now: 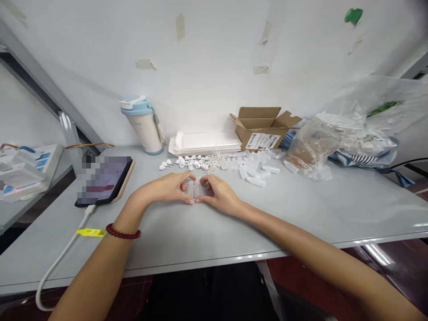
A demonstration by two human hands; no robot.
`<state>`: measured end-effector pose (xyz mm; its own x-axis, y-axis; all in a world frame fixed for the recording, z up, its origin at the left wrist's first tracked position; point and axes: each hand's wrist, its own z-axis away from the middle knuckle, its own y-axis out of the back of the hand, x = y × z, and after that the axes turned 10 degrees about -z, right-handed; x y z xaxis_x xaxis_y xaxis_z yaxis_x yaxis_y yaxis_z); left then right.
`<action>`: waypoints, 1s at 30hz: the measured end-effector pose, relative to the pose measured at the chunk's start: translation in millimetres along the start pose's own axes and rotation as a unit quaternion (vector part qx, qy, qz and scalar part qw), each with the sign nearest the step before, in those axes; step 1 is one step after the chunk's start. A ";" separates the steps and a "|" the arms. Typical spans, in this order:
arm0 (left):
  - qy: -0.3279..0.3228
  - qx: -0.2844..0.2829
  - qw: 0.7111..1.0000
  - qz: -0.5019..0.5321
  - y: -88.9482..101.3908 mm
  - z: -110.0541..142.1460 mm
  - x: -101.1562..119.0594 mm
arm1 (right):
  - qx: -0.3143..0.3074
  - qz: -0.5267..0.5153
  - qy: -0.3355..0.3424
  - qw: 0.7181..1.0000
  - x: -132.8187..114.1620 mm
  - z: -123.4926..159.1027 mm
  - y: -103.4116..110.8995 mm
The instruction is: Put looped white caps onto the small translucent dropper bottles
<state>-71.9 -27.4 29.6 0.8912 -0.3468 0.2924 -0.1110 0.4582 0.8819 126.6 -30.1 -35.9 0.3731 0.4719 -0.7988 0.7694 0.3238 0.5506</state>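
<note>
Two small translucent plastic bottles (194, 189) stand or lie side by side between my hands, on the grey table (214, 232); I cannot tell which way they point. My left hand (172, 186) curves around them from the left, thumb and fingers closing on that side. From the right, my right hand (219, 192) does the same with thumb and bent fingers. Just beyond the hands lie several white caps (187, 161), a tangle of white rubber bands (214, 164) and a heap of similar loose bottles (256, 167).
Against the wall are a tumbler (143, 127), a stack of white boxes (207, 141) and an open cardboard box (262, 129). Plastic bags (317, 138) crowd the right side. On the left a phone (105, 180) is propped up, its white cable (63, 258) hanging over the edge.
</note>
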 end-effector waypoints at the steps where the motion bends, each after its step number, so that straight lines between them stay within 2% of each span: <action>1: -0.003 0.002 1.000 -0.002 0.0 -0.4 -0.2 | 0.000 0.000 0.000 1.000 -0.3 0.1 0.0; 11: -0.016 0.031 0.999 0.007 0.2 -4.7 -5.4 | -0.006 0.015 0.007 1.000 -3.2 0.4 0.7; 23: 0.019 0.010 1.000 0.017 1.8 -1.3 -1.9 | -0.004 0.012 0.007 1.000 -1.1 0.0 -0.4; 30: 0.008 -0.005 1.000 0.019 1.7 -1.3 -5.5 | -0.019 0.004 0.017 1.000 -0.3 0.1 4.7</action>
<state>-76.4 -23.7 29.0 0.8935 -0.3163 0.3188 -0.1398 0.4786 0.8668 130.2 -28.9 -33.0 0.3614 0.5025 -0.7854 0.7460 0.3496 0.5669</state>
